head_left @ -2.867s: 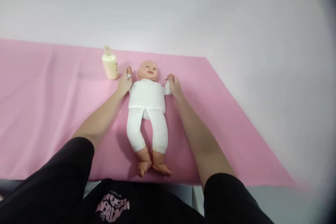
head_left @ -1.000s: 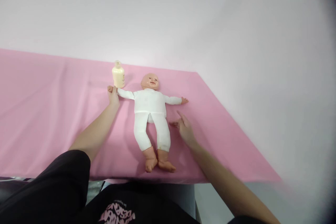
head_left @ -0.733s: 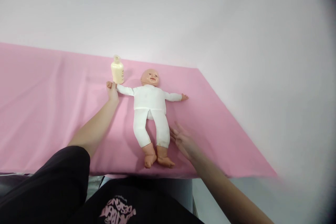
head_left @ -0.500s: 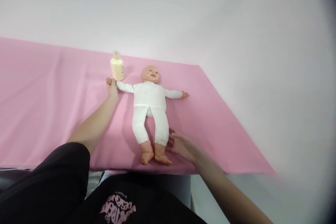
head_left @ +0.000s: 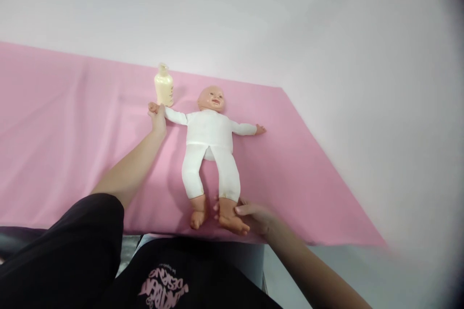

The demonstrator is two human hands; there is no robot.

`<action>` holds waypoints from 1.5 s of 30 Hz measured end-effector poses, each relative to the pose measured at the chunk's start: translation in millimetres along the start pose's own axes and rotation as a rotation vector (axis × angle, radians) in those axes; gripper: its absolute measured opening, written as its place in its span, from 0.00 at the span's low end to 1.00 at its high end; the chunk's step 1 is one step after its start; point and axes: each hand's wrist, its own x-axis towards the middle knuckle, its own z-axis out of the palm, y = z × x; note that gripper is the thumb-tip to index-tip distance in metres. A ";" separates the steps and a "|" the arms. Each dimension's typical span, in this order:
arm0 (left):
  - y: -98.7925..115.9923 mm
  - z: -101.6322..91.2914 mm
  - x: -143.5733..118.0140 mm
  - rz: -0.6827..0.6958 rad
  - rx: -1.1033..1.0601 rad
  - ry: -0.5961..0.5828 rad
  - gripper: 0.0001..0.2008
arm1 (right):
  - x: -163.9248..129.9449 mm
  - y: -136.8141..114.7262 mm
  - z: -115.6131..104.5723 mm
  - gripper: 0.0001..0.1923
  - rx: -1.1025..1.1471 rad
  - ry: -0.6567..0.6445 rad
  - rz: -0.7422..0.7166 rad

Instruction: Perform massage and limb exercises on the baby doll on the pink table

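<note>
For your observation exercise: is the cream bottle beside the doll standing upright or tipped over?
Upright. The cream bottle stands on its base on the pink sheet, cap at the top, just beyond the left hand gripping the doll's wrist.

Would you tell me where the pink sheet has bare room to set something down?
Bare pink sheet spreads left of the left hand and bottle, and right of the doll. It is crowded around the doll, with the right hand at its foot.
</note>
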 end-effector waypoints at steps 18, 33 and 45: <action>54.5 31.6 -100.4 0.673 0.664 -1.083 0.20 | 67.4 -104.3 -48.1 0.31 -0.117 0.086 -0.144; 45.9 31.6 -89.0 0.668 0.424 -0.820 0.21 | 62.9 -87.8 -74.3 0.30 -0.071 -0.623 0.012; -15.8 -8.8 20.2 0.074 0.099 -0.110 0.25 | 67.8 -86.7 -56.6 0.24 -0.348 -0.779 0.186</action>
